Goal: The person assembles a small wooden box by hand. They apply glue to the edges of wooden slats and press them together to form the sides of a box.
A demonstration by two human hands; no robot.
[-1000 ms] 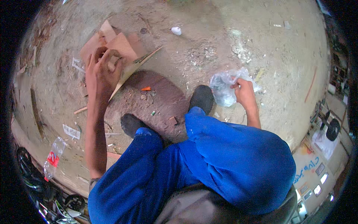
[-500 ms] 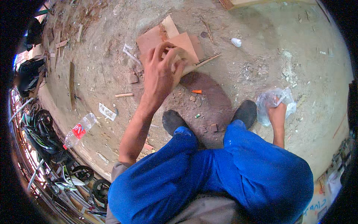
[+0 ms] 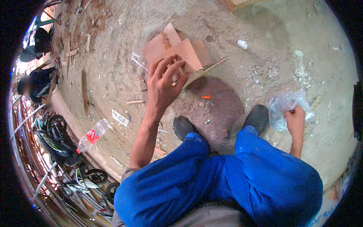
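Note:
My left hand [image 3: 163, 83] hovers over or rests against the near edge of several thin brown wooden boards [image 3: 185, 53] stacked loosely on the ground. Its fingers are curved but spread, and nothing held shows between them; whether the fingertips touch the boards is unclear. Over on the right, my right hand [image 3: 295, 118] is closed at a crumpled clear plastic bag [image 3: 279, 109], its fingertips pinched at the bag's opening. The bag's contents are hard to make out. A narrow wood strip [image 3: 211, 69] sticks out from the stack's near side.
Between my feet and the boards lies a small orange piece [image 3: 205, 97]. A clear bottle with a red label [image 3: 92, 135] lies at left, beyond it bicycles [image 3: 56, 140] and a person [image 3: 36, 85]. A white object [image 3: 242, 44] sits at far right, near a wooden beam [image 3: 242, 3].
The whole view has shifted slightly, moving the scene rightward. My left hand's fingers have spread somewhat beside the boards. My right hand has drawn partly out of the bag, showing more of its fingers.

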